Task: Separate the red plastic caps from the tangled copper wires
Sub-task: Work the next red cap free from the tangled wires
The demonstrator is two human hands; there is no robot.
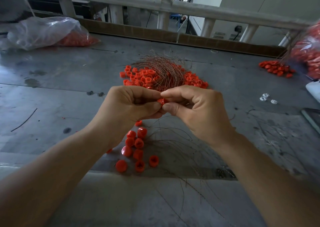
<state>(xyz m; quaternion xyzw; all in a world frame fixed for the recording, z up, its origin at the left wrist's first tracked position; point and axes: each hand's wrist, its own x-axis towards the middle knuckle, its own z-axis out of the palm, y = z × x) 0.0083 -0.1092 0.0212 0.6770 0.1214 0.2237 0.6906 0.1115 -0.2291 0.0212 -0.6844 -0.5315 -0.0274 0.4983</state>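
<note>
Grey table (69, 91), red caps (136, 150), wires (166, 70)

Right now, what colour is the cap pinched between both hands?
The cap is red; head view shows it best.

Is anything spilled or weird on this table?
Yes. A small heap of red caps lies on the table beside the bulging bag at the right edge, as if spilled from it. Nearby, a few white pieces look odd among all the red, and loose wire strands lie scattered at the front.

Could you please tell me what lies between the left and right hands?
In the head view, one red cap sits between them, pinched by the left hand and the right hand.
</note>
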